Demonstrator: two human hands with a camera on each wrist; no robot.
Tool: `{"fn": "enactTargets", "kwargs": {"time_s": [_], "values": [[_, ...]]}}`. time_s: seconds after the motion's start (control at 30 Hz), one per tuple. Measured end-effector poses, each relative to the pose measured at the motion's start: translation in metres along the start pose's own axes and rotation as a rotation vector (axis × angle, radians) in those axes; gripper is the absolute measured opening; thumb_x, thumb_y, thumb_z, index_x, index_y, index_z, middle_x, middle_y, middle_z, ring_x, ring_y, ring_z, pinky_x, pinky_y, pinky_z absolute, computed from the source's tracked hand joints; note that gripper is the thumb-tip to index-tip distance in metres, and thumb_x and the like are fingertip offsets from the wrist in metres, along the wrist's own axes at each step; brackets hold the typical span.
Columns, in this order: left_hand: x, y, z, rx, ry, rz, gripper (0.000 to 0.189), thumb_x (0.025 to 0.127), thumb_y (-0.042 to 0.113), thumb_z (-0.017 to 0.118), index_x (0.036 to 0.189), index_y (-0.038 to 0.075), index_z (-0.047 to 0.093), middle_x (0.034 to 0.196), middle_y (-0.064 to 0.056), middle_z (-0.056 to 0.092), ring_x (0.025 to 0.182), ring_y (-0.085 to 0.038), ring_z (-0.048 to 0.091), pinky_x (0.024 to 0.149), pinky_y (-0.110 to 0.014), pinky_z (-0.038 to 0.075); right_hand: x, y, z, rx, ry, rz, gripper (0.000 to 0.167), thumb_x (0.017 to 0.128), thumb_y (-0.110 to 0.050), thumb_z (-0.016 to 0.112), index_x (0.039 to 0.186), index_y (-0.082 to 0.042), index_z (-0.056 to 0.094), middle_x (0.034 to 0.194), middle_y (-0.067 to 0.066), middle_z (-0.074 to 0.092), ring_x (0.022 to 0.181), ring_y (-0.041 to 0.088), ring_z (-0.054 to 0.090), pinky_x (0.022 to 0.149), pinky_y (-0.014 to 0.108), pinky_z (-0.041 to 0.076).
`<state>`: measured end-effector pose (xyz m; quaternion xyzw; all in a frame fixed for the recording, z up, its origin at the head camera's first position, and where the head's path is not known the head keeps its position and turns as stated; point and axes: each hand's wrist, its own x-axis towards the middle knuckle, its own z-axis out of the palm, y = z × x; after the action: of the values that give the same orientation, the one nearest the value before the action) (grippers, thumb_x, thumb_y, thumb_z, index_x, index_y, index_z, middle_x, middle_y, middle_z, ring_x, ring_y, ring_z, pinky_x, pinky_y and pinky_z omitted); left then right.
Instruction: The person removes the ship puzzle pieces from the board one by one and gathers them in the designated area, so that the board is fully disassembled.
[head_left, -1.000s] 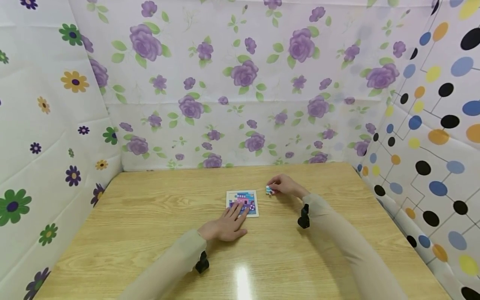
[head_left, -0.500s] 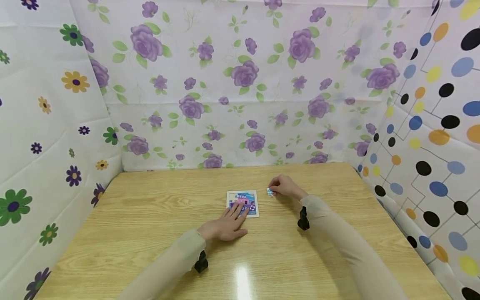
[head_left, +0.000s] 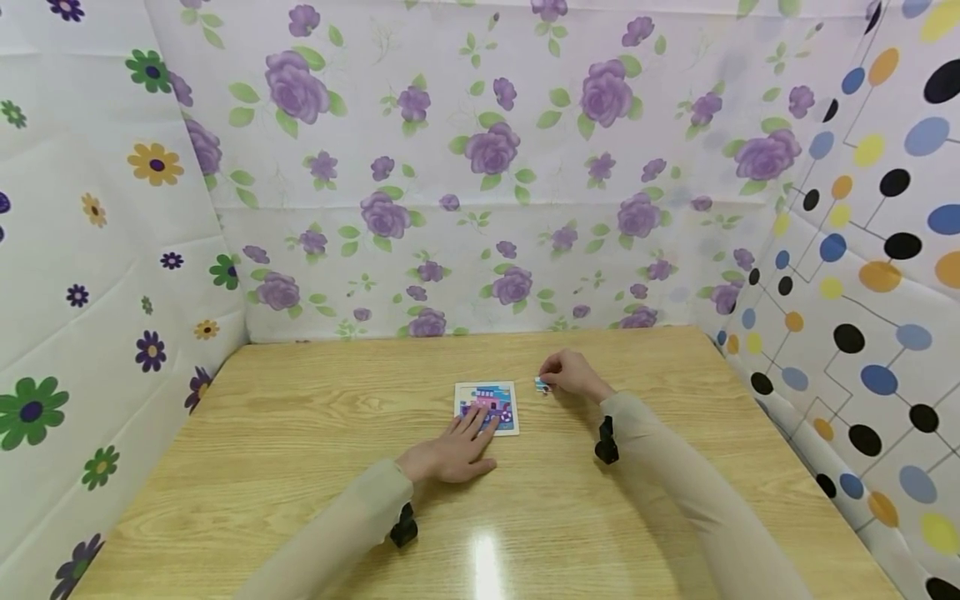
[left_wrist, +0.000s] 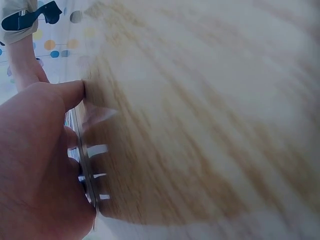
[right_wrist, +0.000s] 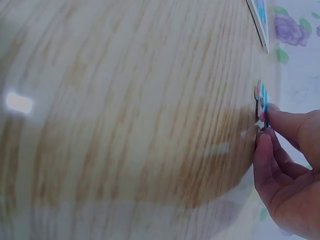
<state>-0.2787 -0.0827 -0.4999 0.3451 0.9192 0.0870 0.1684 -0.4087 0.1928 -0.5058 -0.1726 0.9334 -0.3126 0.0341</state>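
Note:
A small framed jigsaw puzzle (head_left: 506, 398) with a pink building on a blue ground lies on the table. My left hand (head_left: 453, 450) rests palm down, its spread fingertips on the lower part of the picture and hiding some of it. To the right of the frame, my right hand (head_left: 572, 372) pinches a small blue-and-white jigsaw piece (head_left: 542, 385) at the tabletop. In the right wrist view the thumb and fingertips meet at one end of this jigsaw piece (right_wrist: 261, 100). Whether it is one piece or a few joined is too small to tell.
The wooden table (head_left: 315, 433) reaches to a flowered cloth wall (head_left: 450, 275) at the back. Patterned cloths also stand on the left and right sides. Each wrist wears a black camera (head_left: 607, 442). A light reflection shines near the front.
The jigsaw piece in my right hand has turned slightly against the table. My left hand has stayed on the puzzle. The head view has shifted a little.

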Motion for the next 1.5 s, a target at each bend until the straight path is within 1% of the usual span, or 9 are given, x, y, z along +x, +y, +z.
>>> {"fn": "enactTargets", "kwargs": {"time_s": [0.23, 0.47, 0.63, 0.73, 0.83, 0.93, 1.03, 1.2, 1.5], "values": [[0.000, 0.001, -0.001, 0.008, 0.015, -0.005, 0.073, 0.102, 0.049, 0.034, 0.157, 0.010, 0.004, 0.163, -0.018, -0.007, 0.151, -0.033, -0.009, 0.121, -0.053, 0.007, 0.000, -0.004, -0.002, 0.017, 0.001, 0.012, 0.009, 0.091, -0.012, 0.067, 0.090, -0.006, 0.073, 0.087, 0.006, 0.071, 0.074, 0.014, 0.056, 0.065, 0.025, 0.045], [-0.001, 0.002, 0.001, 0.019, 0.010, -0.009, 0.073, 0.103, 0.050, 0.032, 0.157, 0.010, 0.004, 0.163, -0.017, -0.007, 0.151, -0.033, -0.008, 0.121, -0.052, 0.007, -0.001, -0.006, -0.004, 0.043, -0.007, 0.021, 0.014, 0.095, -0.016, 0.063, 0.094, -0.006, 0.072, 0.087, 0.008, 0.071, 0.070, 0.015, 0.058, 0.060, 0.024, 0.046], [-0.002, 0.002, 0.001, 0.012, 0.016, -0.005, 0.073, 0.103, 0.049, 0.033, 0.157, 0.009, 0.005, 0.163, -0.018, -0.006, 0.151, -0.034, -0.007, 0.121, -0.053, 0.008, -0.002, -0.010, -0.008, 0.065, 0.017, -0.009, 0.022, 0.098, -0.020, 0.057, 0.105, -0.005, 0.071, 0.099, 0.012, 0.070, 0.084, 0.021, 0.064, 0.070, 0.032, 0.053], [-0.002, 0.002, 0.000, 0.012, 0.022, -0.006, 0.074, 0.102, 0.049, 0.034, 0.157, 0.009, 0.005, 0.163, -0.019, -0.006, 0.151, -0.034, -0.007, 0.121, -0.053, 0.009, 0.000, -0.013, -0.010, 0.065, 0.032, -0.032, 0.026, 0.099, -0.022, 0.054, 0.109, -0.004, 0.070, 0.102, 0.013, 0.070, 0.088, 0.022, 0.064, 0.077, 0.037, 0.053], [-0.002, 0.001, 0.000, 0.021, 0.022, -0.006, 0.074, 0.102, 0.050, 0.033, 0.157, 0.009, 0.004, 0.163, -0.018, -0.006, 0.151, -0.034, -0.007, 0.121, -0.053, 0.009, 0.003, -0.015, -0.010, 0.074, 0.032, -0.033, 0.028, 0.100, -0.022, 0.053, 0.112, -0.003, 0.069, 0.100, 0.014, 0.070, 0.083, 0.021, 0.063, 0.073, 0.035, 0.052], [-0.002, 0.001, 0.000, 0.026, 0.020, -0.006, 0.074, 0.102, 0.050, 0.033, 0.157, 0.009, 0.004, 0.163, -0.018, -0.006, 0.151, -0.034, -0.007, 0.121, -0.053, 0.009, 0.006, -0.016, -0.009, 0.111, 0.021, -0.008, 0.030, 0.101, -0.022, 0.051, 0.118, -0.002, 0.066, 0.098, 0.015, 0.069, 0.074, 0.019, 0.062, 0.064, 0.030, 0.050], [-0.002, 0.002, -0.001, 0.019, 0.019, -0.006, 0.074, 0.103, 0.049, 0.034, 0.157, 0.009, 0.005, 0.163, -0.018, -0.006, 0.151, -0.034, -0.007, 0.121, -0.053, 0.009, 0.009, -0.019, -0.008, 0.197, -0.001, 0.016, 0.032, 0.102, -0.020, 0.049, 0.122, 0.000, 0.062, 0.098, 0.019, 0.068, 0.069, 0.022, 0.063, 0.058, 0.029, 0.050], [-0.001, 0.002, -0.001, 0.025, 0.018, -0.009, 0.073, 0.103, 0.049, 0.034, 0.157, 0.009, 0.005, 0.163, -0.018, -0.006, 0.151, -0.034, -0.007, 0.121, -0.053, 0.009, 0.011, -0.026, -0.005, 0.295, -0.043, 0.019, 0.033, 0.102, -0.019, 0.047, 0.124, 0.003, 0.059, 0.104, 0.022, 0.066, 0.076, 0.025, 0.065, 0.061, 0.030, 0.054], [0.002, -0.001, 0.002, 0.048, 0.000, -0.014, 0.074, 0.102, 0.050, 0.033, 0.157, 0.011, 0.003, 0.163, -0.016, -0.008, 0.151, -0.033, -0.009, 0.121, -0.051, 0.009, 0.018, -0.037, 0.004, 0.340, -0.083, 0.001, 0.031, 0.102, -0.020, 0.048, 0.123, 0.000, 0.061, 0.103, 0.018, 0.066, 0.083, 0.026, 0.063, 0.066, 0.034, 0.055]]}}
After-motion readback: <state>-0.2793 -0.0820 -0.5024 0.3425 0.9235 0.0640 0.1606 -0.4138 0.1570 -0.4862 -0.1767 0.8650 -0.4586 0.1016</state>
